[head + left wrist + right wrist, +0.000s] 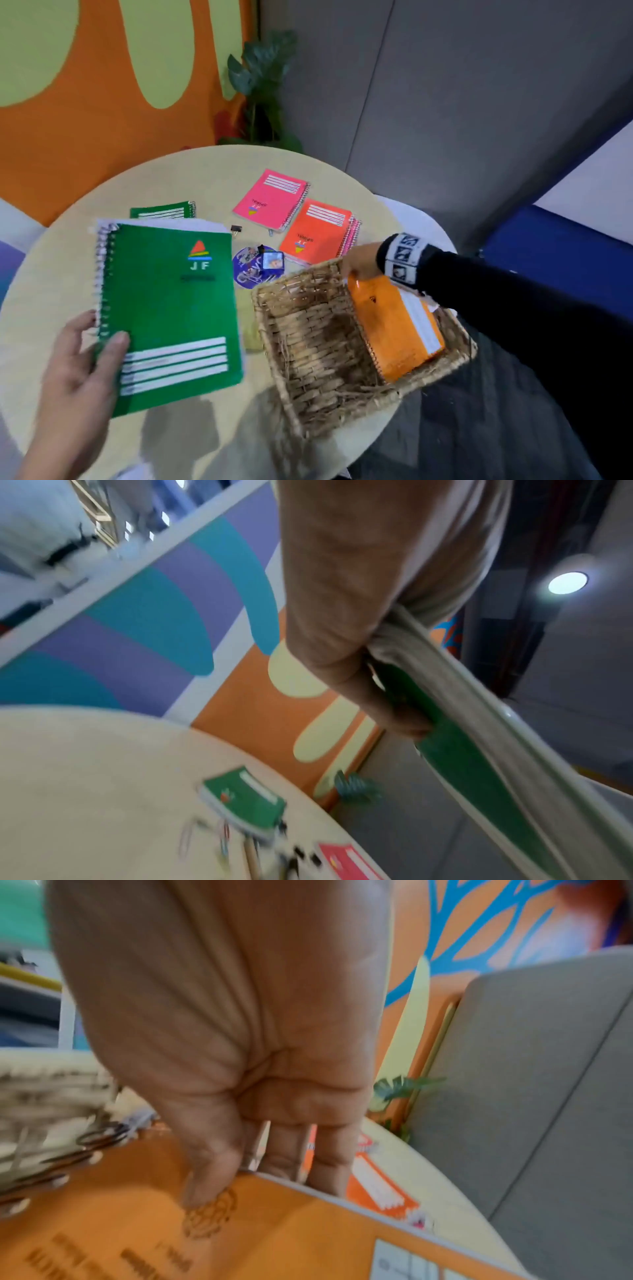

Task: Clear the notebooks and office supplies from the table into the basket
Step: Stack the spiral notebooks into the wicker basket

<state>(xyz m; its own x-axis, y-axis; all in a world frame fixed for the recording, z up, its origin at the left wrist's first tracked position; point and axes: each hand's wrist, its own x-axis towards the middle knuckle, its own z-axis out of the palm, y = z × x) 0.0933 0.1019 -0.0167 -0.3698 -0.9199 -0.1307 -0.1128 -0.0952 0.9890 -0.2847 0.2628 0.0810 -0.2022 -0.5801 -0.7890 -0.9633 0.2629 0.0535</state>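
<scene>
- Step in hand, as I judged it: loading notebooks into the basket (294, 407), which sat at the near right edge of the tabletop (54, 281), partly overhanging it.
- Right hand (361, 262) pinched the top edge of an orange notebook (394, 329), thumb on the cover and fingers behind; the notebook stood tilted inside the basket against its right wall.
- Left hand (78, 373) gripped a large green notebook (171, 308) by its spiral corner, thumb on the cover, held above the near left part of the tabletop.
- Left to clear: a small green notebook (161, 209) toward the far left, a pink notebook (270, 198) and a red-orange notebook (317, 229) toward the far right edge, a binder clip (236, 229) and a cluster of small supplies (255, 267) near the middle, just beside the basket's far corner.
- Next move probably called for the right hand to let the orange notebook settle, then the left to carry the large green notebook across and lower it in.
</scene>
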